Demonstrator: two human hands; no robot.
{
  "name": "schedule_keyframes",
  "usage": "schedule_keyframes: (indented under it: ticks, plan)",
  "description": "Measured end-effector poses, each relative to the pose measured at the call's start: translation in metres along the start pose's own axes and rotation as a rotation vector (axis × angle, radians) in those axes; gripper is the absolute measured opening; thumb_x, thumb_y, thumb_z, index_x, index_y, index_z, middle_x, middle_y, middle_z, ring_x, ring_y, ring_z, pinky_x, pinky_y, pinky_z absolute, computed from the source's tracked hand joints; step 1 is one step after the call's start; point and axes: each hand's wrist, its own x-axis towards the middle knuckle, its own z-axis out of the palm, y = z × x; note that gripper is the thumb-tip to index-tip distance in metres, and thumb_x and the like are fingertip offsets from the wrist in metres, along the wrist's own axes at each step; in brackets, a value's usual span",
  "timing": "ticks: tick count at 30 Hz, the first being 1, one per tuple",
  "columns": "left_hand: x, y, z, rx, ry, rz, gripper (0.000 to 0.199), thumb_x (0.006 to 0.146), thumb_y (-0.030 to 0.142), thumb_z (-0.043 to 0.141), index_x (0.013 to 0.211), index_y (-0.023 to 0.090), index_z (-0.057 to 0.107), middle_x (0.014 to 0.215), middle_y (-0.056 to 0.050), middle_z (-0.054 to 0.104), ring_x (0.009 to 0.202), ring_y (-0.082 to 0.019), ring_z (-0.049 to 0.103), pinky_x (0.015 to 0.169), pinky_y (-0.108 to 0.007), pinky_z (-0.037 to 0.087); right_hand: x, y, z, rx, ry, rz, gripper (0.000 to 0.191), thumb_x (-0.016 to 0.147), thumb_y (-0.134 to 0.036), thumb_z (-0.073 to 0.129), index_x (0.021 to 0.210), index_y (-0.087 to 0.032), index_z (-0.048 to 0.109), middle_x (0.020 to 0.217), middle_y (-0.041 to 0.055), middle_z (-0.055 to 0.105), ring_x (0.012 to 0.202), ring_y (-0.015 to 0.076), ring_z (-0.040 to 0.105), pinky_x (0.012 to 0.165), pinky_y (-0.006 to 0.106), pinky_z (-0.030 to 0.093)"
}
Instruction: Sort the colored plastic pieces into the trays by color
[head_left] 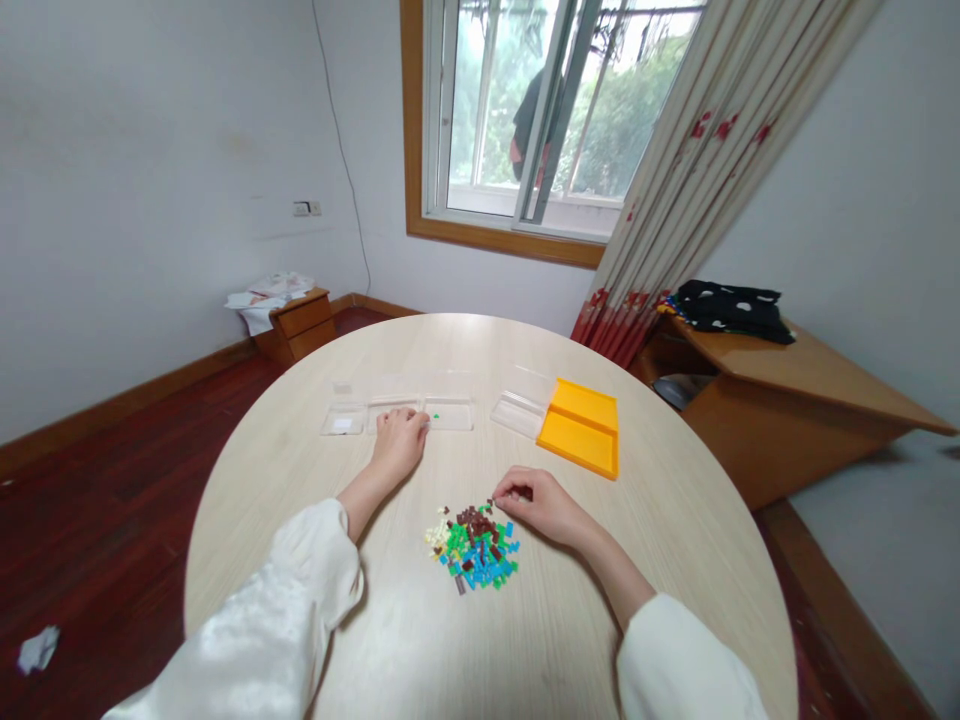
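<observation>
A mixed pile of small toy building bricks (480, 550), in brown, green, blue and cream, lies on the round table (420, 650). My right hand (541, 505) is at the pile's upper right edge, thumb and fingertips pinched together; any brick between them is too small to make out. Farther off, my left hand (401, 442) rests over the middle of a row of clear plastic boxes, its fingers curled together and its fingertips partly hidden. Just right of it, a small green brick (436, 416) lies in the right clear box (459, 428).
The left clear box (330, 420) holds a white label. Right of the row stand another clear tray (517, 408) and a yellow two-part tray (577, 460). Beyond the table are a wooden desk (810, 390) with dark cloth, a small cabinet (304, 325), and a person (529, 120) outside the window.
</observation>
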Motion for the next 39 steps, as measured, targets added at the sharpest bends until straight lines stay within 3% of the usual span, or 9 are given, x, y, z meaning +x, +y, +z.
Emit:
schedule_keyframes:
  ticks: [5,9,14,19,22,26,30,36,39]
  plan:
    - [0.001,0.000,0.003,-0.071,-0.008,0.052,0.023,0.084,0.015,0.046,0.098,0.021,0.064,0.104,-0.011,0.063,0.098,-0.027,0.053,0.083,-0.043,0.034,0.001,0.001,-0.004,0.016,0.009,-0.007,0.018,0.079,-0.028,0.058,0.075,-0.016,0.070,0.077,0.0051,0.065,0.070,0.0147,0.056,0.064,0.026,0.042]
    - [-0.002,0.007,-0.004,-0.084,0.115,0.062,0.026,0.082,0.017,0.050,0.106,0.021,0.060,0.113,-0.013,0.058,0.106,-0.028,0.049,0.086,-0.043,0.032,0.002,0.005,-0.006,0.052,0.052,0.017,0.019,0.078,-0.030,0.059,0.075,-0.015,0.070,0.078,0.0054,0.065,0.072,0.0153,0.056,0.065,0.027,0.042]
    - [-0.014,0.026,-0.017,-0.164,0.113,0.166,0.015,0.087,0.019,0.045,0.087,0.017,0.060,0.090,-0.008,0.062,0.089,-0.022,0.054,0.081,-0.038,0.033,0.000,0.004,-0.005,0.018,0.015,-0.001,0.013,0.070,-0.023,0.067,0.081,-0.016,0.070,0.081,0.0042,0.063,0.071,0.0143,0.055,0.065,0.027,0.043]
    - [-0.032,0.039,-0.022,-0.249,0.004,0.192,0.025,0.088,0.026,0.047,0.065,0.017,0.055,0.071,-0.004,0.060,0.074,-0.018,0.054,0.076,-0.036,0.034,-0.001,0.001,-0.002,-0.047,-0.008,-0.042,0.008,0.073,-0.018,0.063,0.076,-0.017,0.070,0.080,0.0041,0.062,0.075,0.0154,0.056,0.069,0.027,0.043]
    - [-0.039,0.043,-0.025,-0.391,-0.022,0.238,0.021,0.088,0.026,0.050,0.072,0.017,0.059,0.075,-0.004,0.062,0.077,-0.017,0.055,0.076,-0.034,0.037,0.001,-0.001,0.002,-0.041,0.051,-0.041,0.010,0.077,-0.022,0.060,0.074,-0.017,0.068,0.077,0.0038,0.061,0.072,0.0151,0.055,0.066,0.027,0.042]
    - [-0.043,0.048,-0.026,-0.551,-0.003,0.397,0.015,0.087,0.027,0.053,0.094,0.018,0.063,0.090,-0.007,0.064,0.087,-0.018,0.055,0.079,-0.033,0.041,0.004,-0.003,0.008,0.018,0.165,-0.040,0.020,0.081,-0.032,0.057,0.070,-0.017,0.065,0.072,0.0031,0.060,0.068,0.0150,0.053,0.064,0.027,0.041]
    - [-0.046,0.055,-0.025,-0.590,-0.014,0.501,0.017,0.087,0.028,0.054,0.094,0.017,0.064,0.088,-0.007,0.064,0.084,-0.018,0.055,0.076,-0.032,0.044,0.004,-0.007,0.015,0.110,0.167,-0.046,0.024,0.080,-0.036,0.057,0.070,-0.017,0.066,0.070,0.0026,0.061,0.068,0.0153,0.054,0.064,0.028,0.041]
    - [-0.045,0.056,-0.025,-0.577,0.034,0.489,0.015,0.087,0.025,0.053,0.083,0.016,0.063,0.080,-0.006,0.065,0.078,-0.017,0.055,0.073,-0.030,0.044,0.005,-0.008,0.018,0.173,0.139,-0.049,0.025,0.080,-0.037,0.057,0.068,-0.017,0.066,0.071,0.0027,0.062,0.068,0.0153,0.055,0.065,0.028,0.042]
    - [-0.037,0.048,-0.022,-0.562,0.116,0.385,0.008,0.084,0.021,0.056,0.082,0.016,0.063,0.081,-0.006,0.065,0.080,-0.018,0.056,0.074,-0.032,0.043,0.005,-0.006,0.018,0.145,0.156,-0.038,0.025,0.080,-0.036,0.057,0.069,-0.017,0.067,0.071,0.0033,0.063,0.068,0.0153,0.055,0.064,0.028,0.043]
